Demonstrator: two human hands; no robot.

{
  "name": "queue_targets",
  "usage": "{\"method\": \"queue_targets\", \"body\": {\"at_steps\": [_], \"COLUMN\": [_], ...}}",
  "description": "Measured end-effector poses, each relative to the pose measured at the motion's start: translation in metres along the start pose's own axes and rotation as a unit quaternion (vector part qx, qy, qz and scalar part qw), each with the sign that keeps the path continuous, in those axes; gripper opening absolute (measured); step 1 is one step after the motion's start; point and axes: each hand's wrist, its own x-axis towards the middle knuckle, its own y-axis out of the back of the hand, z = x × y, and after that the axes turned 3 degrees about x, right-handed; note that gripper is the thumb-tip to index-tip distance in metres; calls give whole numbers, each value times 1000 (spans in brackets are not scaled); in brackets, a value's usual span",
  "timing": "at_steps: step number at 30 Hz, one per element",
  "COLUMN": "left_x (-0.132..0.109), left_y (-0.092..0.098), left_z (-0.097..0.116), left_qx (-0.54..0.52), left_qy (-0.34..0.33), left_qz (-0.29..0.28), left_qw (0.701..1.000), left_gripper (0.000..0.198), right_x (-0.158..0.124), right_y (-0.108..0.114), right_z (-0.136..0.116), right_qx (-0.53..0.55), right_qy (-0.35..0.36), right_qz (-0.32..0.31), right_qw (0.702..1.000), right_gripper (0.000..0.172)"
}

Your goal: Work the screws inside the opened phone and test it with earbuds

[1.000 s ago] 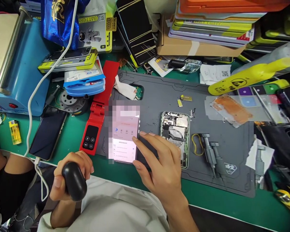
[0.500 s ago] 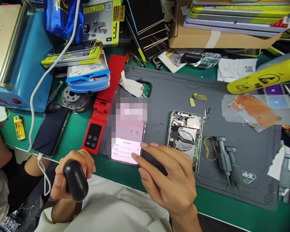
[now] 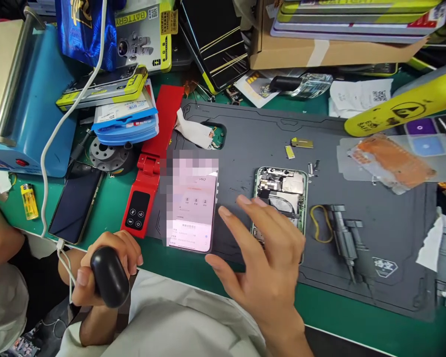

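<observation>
At green worktop, clasping smooth black ovoid in left hand, with empty right hand splayed beside rectangular pink-screened phone.

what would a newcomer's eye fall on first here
Probably the lit phone, its pink screen glowing at the left end of the grey mat, with the right hand spread just beside it. Next, the smooth black object in the left hand, at lower left. Then the opened phone, its insides bare, farther right on the mat.
</observation>
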Motion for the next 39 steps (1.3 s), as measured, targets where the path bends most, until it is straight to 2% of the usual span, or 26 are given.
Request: {"method": "queue_targets", "body": {"at_steps": [2,5,8,16,21,28,39], "left_x": [0,0,-1,-4,-5,-4,-2], "left_y": [0,-1,-4,0,2,5,10], "left_z": [0,0,2,2,2,4,1], "left_qx": [4,11,11,2,-6,-16,-11], "left_qy": [-1,-2,9,15,20,35,17], "left_qz": [-4,-13,7,2,-13,-37,-73], "left_qw": [1000,1000,1000,1000,1000,999,997], "left_gripper": [56,56,57,58,57,54,52], "right_x": [-1,-2,-2,-2,0,1,-3], "right_y": [2,4,4,3,3,3,5], "right_z": [0,0,0,-1,-2,-1,-5], "right_qx": [27,47,57,46,48,55,83], "right_qy": [-4,6,17,23,5,-1,40], "right_qz": [17,3,-6,-29,22,16,7], "right_qw": [999,999,998,998,999,998,996], "right_gripper": [42,29,24,28,38,30,25]}}
